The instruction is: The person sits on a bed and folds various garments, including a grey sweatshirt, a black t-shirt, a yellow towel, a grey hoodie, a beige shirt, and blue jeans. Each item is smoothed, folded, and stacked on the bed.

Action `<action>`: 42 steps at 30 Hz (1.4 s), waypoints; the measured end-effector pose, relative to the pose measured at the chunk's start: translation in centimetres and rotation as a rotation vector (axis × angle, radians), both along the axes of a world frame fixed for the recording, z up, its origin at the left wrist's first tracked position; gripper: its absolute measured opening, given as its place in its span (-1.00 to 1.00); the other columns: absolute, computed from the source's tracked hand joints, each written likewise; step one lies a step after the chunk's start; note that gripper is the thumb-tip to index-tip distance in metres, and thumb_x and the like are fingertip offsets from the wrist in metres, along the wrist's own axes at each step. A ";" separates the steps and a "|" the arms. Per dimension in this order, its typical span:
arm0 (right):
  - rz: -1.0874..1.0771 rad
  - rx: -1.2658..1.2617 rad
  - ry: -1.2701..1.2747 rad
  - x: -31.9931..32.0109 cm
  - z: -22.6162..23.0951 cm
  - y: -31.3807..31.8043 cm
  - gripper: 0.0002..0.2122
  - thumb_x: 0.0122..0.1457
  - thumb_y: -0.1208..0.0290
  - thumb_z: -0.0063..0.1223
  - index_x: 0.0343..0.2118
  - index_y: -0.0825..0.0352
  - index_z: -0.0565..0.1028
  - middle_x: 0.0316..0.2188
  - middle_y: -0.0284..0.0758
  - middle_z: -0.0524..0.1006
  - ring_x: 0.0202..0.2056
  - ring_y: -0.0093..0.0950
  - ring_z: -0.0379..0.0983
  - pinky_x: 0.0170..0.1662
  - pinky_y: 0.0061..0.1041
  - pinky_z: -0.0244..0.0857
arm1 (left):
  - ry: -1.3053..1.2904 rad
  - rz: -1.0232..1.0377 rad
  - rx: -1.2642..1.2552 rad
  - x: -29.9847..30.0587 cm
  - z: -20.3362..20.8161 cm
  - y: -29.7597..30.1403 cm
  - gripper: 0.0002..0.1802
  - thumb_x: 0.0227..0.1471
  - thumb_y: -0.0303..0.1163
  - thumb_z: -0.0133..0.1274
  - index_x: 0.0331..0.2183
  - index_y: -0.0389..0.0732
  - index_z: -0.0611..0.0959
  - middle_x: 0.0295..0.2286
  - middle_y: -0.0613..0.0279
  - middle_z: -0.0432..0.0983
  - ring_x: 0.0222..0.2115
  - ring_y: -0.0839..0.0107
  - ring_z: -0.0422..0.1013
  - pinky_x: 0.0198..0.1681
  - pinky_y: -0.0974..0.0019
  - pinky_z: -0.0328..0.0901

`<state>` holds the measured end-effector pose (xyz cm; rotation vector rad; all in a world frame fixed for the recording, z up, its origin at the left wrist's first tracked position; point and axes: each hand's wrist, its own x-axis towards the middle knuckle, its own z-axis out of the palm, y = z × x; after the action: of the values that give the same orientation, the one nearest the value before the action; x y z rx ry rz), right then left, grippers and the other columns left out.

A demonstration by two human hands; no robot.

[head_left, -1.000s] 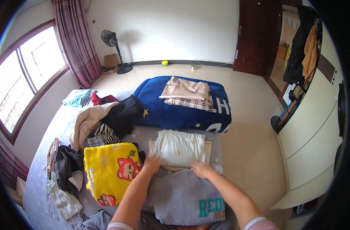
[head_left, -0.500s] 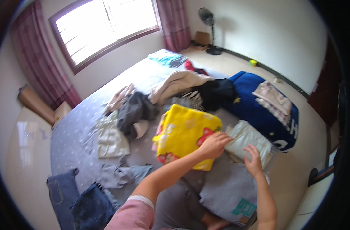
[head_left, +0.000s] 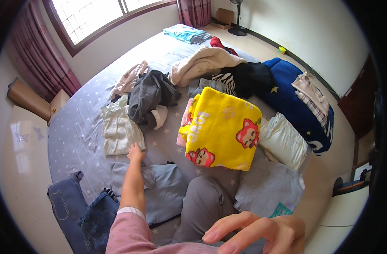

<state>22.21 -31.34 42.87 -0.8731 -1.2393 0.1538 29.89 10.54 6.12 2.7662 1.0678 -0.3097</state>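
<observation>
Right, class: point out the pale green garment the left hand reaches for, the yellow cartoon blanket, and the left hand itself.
pale green garment (head_left: 119, 129), head view, on the middle of its flat front.
yellow cartoon blanket (head_left: 221, 127), head view, on its yellow centre.
left hand (head_left: 135, 151), head view, on the back of the hand.

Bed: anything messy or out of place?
Mostly unfolded clothes. The dark grey garment lies crumpled in a heap beside the flat pale green top that the left hand touches. The yellow blanket is neatly folded.
</observation>
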 end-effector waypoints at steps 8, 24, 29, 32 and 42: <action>0.018 0.081 0.127 0.8 0.7 2.3 -0.75 0.00 0.70 -0.13 -0.41 0.23 0.57 -0.18 0.00 0.35 -0.18 -0.03 0.33 -0.14 -0.17 0.28 | -0.150 0.168 0.048 -0.1 -0.6 2.3 -0.62 -0.13 -0.01 0.08 -0.26 0.03 0.58 -0.19 0.20 0.40 -0.08 0.14 0.28 -0.05 -0.02 0.16; -0.690 -0.390 0.721 -0.8 -14.8 -12.9 -0.80 -0.09 0.65 -0.07 -0.33 0.38 0.43 -0.13 -0.12 0.30 -0.13 -0.31 0.36 -0.07 -0.31 0.28 | -0.306 0.253 0.036 9.2 1.1 5.1 -0.53 -0.11 -0.15 0.09 -0.17 -0.15 0.39 -0.13 0.10 0.36 -0.11 0.07 0.33 -0.13 0.08 0.28; -0.974 -0.437 0.944 -5.7 -18.1 -18.2 -0.73 -0.14 0.56 -0.01 -0.28 0.35 0.37 -0.14 -0.22 0.30 -0.24 -0.40 0.38 -0.19 -0.39 0.32 | -0.419 0.326 0.045 10.0 -0.7 7.3 -0.65 -0.01 -0.18 -0.07 -0.30 -0.29 0.48 -0.25 -0.01 0.42 -0.21 0.03 0.37 -0.16 0.08 0.27; -0.959 -0.385 0.978 -4.9 -19.8 -19.8 -0.68 -0.14 0.55 -0.05 -0.22 0.34 0.33 -0.16 -0.23 0.30 -0.27 -0.42 0.37 -0.23 -0.42 0.32 | -0.812 0.230 0.166 6.7 -3.6 17.0 -0.67 0.02 -0.22 -0.16 -0.33 -0.29 0.50 -0.38 -0.08 0.44 -0.30 0.05 0.39 -0.18 0.11 0.26; -0.749 -0.397 0.941 -4.9 -19.4 -18.9 -0.63 -0.13 0.57 -0.06 -0.16 0.38 0.30 -0.21 -0.25 0.36 -0.22 -0.47 0.36 -0.17 -0.47 0.31 | -1.584 0.070 -1.463 -1.3 24.3 18.1 -0.55 0.07 -0.14 -0.29 -0.15 -0.25 0.46 -0.14 0.16 0.41 -0.10 0.23 0.32 -0.02 0.19 0.23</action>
<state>17.34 -50.25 23.47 -1.3367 0.0369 0.1745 28.55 28.61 30.44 0.9477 0.1730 0.7194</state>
